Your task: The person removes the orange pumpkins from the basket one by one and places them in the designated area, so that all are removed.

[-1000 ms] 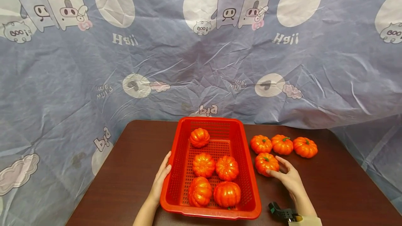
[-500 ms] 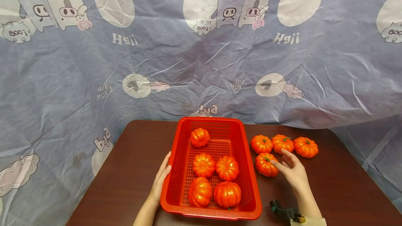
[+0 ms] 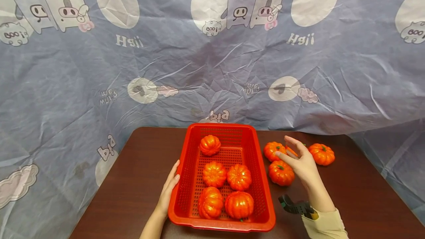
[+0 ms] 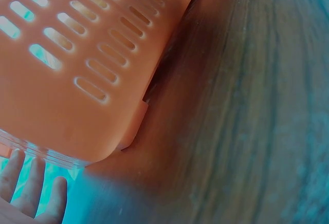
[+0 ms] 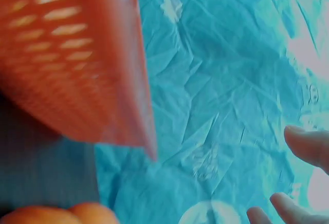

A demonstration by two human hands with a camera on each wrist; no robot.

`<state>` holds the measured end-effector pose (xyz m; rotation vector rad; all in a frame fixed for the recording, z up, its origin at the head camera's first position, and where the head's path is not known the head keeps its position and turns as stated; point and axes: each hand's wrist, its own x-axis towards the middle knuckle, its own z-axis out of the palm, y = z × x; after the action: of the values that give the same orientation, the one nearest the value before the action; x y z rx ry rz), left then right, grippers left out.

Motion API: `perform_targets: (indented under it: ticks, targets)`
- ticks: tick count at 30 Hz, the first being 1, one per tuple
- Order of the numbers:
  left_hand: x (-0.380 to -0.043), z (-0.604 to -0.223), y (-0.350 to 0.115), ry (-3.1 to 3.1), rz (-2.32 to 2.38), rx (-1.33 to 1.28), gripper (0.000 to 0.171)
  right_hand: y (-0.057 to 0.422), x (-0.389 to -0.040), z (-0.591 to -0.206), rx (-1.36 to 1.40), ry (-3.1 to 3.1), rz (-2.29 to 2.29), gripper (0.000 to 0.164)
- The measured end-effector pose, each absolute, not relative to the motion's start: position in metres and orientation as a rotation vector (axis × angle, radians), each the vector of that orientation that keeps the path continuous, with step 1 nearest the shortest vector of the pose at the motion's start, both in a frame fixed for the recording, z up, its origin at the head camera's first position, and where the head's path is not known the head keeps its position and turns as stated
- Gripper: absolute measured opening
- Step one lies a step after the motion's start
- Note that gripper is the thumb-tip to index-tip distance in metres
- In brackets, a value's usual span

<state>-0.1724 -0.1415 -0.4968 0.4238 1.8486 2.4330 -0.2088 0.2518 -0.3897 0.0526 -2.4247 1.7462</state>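
A red plastic basket [image 3: 263, 180] with slotted walls holds several small orange pumpkins [image 3: 210, 203]. My left hand [image 3: 167, 191] lies along the basket's left side, its straight fingers at the wall; the left wrist view shows its fingertips [image 4: 36, 167] by the slotted wall. To the right of the basket, my right hand [image 3: 303, 163] is raised over the loose pumpkins, thumb and fingers spread and holding nothing. It covers most of one pumpkin in the back row. Nearest below it is a pumpkin [image 3: 281, 173] with a green stem; another pumpkin [image 3: 274, 151] sits behind that one.
One more pumpkin [image 3: 321, 154] sits at the right end of the back row. Everything stands on a dark wooden table [image 3: 139, 165]. A printed grey-blue cloth [image 3: 199, 62] hangs behind the table. A black wrist strap [image 3: 295, 206] shows at the right sleeve.
My right hand has let go of the front pumpkin and moved up and away, over the back row. That pumpkin stays on the table. My left hand keeps its place at the basket.
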Motion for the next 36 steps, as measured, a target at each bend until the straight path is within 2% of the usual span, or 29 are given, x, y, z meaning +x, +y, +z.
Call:
perform_targets:
  ticks: [12,26,36]
  targets:
    - [-0.172,-0.496,-0.142,1.841,2.435,0.437,0.053,0.206,-0.227,-0.368,0.272,-2.463,1.811,0.069]
    - [-0.172,-0.497,-0.142,1.866,2.420,0.423,0.053,0.154,-0.246,-0.370,0.472,-2.401,1.946,0.064]
    - [-0.172,-0.497,-0.142,1.869,2.418,0.429,0.053,0.132,-0.254,-0.379,0.505,-2.438,1.967,0.062]
